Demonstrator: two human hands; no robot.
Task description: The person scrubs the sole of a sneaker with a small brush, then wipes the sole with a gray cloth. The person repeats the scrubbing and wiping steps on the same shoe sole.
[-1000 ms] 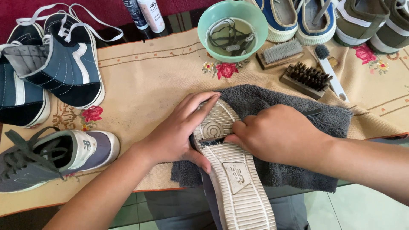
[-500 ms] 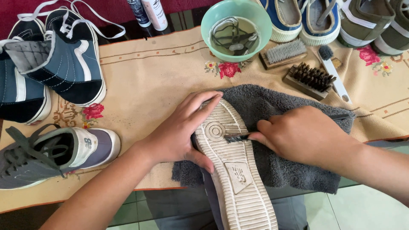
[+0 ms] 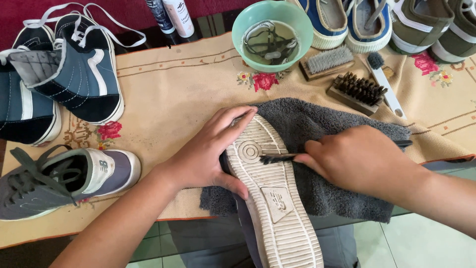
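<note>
Since the earlier frame, my right hand (image 3: pixel 364 161) has drawn back to the right across the sole, and the small brush (image 3: pixel 277 158) it holds now shows its dark bristles on the tread near the round pattern, where before they were hidden under my knuckles. Right fingers are curled and pressed together, pinching the brush handle; its far end pokes out past my wrist over the towel. My left hand (image 3: pixel 206 154) has stayed in place: fingers spread along the left edge and toe of the upturned shoe (image 3: pixel 275 198), thumb hooked over the sole's edge nearer me, clamping it steady.

The shoe lies sole up, whitish tread with dirt in the grooves, toe pointing away from me, heel hanging over the table edge toward my lap. It rests on a grey towel (image 3: pixel 342 193) spread on the beige embroidered cloth (image 3: pixel 183 94).

Further out: a grey laced sneaker (image 3: pixel 64 178) lies to my left, near the table edge. Beyond it, a pair of dark blue high-tops (image 3: pixel 64 79) with white laces. At the far edge, a green bowl (image 3: pixel 272 32) holds murky water and soaking laces. Just right of it lie a pale-bristled brush (image 3: pixel 327 62), a dark-bristled wooden brush (image 3: pixel 357 92) and a slim white-handled brush (image 3: pixel 386 87).
</note>
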